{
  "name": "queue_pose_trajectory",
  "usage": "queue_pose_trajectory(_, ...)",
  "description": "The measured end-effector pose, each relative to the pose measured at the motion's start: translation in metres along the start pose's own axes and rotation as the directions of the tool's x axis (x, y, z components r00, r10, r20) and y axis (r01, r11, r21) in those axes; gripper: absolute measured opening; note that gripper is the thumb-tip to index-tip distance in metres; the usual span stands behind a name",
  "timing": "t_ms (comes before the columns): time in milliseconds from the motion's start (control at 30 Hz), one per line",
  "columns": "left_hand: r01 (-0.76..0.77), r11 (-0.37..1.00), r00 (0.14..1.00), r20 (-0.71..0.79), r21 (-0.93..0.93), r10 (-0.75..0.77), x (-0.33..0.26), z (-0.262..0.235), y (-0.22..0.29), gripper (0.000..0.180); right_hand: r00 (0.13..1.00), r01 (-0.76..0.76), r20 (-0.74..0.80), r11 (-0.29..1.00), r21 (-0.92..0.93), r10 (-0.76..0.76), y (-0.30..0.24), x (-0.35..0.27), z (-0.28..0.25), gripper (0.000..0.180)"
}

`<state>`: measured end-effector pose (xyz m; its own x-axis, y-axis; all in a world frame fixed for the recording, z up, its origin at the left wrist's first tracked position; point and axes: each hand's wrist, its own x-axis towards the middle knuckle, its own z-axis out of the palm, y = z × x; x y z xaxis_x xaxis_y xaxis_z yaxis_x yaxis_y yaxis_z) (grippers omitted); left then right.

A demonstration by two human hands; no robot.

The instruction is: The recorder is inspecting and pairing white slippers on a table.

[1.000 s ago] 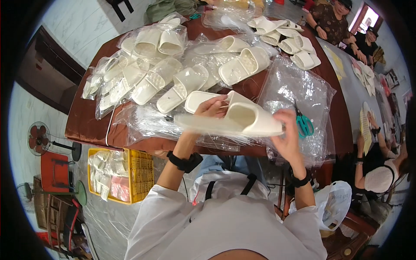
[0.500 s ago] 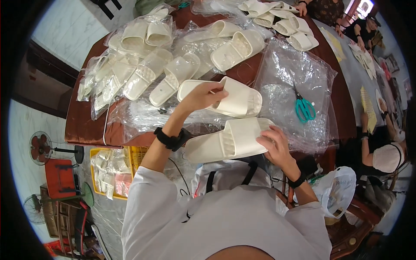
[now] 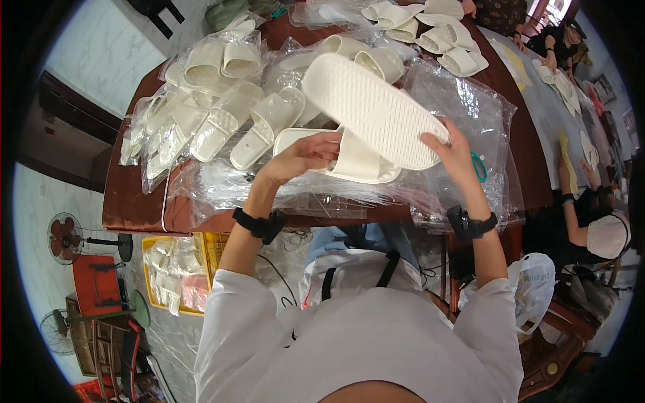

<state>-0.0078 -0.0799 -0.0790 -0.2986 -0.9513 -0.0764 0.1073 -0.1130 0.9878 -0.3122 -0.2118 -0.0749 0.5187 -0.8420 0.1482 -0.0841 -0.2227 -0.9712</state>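
My right hand grips the end of a cream slide slipper, thumb on its textured sole. That slipper is tilted in the air with its underside toward me. Partly beneath it, a second cream slipper lies low over the clear plastic on the table. The fingers of my left hand are closed at this slipper's strap opening, their tips partly hidden. Teal-handled scissors rest on a stack of clear plastic bags beside my right wrist.
Several bagged slippers crowd the left of the brown-covered table. Unbagged slippers sit at the back right. A yellow crate with packaged goods stands on the floor at left. Other people work at a grey table to the right.
My right hand has lifted its slipper up and away from me and turned it sole toward me. My left hand stays at the other slipper, shifted only slightly.
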Motion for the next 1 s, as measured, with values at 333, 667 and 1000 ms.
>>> queue_pose_trajectory(333, -0.009, 0.933, 0.91, -0.384, 0.36, 0.157, 0.008, 0.042, 0.002, 0.029, 0.814, -0.569, 0.324, 0.553, 0.608, 0.481, 0.041, 0.033, -0.001, 0.03)
queue_pose_trajectory(667, -0.124, 0.961, 0.98, -0.119, 0.249, 0.157, -0.002, 0.048, 0.035, 0.027, 0.553, -0.794, 0.803, -0.153, 0.589, 0.222, 0.051, -0.002, -0.038, 0.042)
queue_pose_trajectory(1000, 0.05, 0.844, 0.957, -0.266, 0.535, 0.112, 0.03, 0.061, -0.008, 0.03, 0.511, -0.769, 0.83, -0.315, 0.557, 0.222, 0.063, -0.054, -0.044, 0.043)
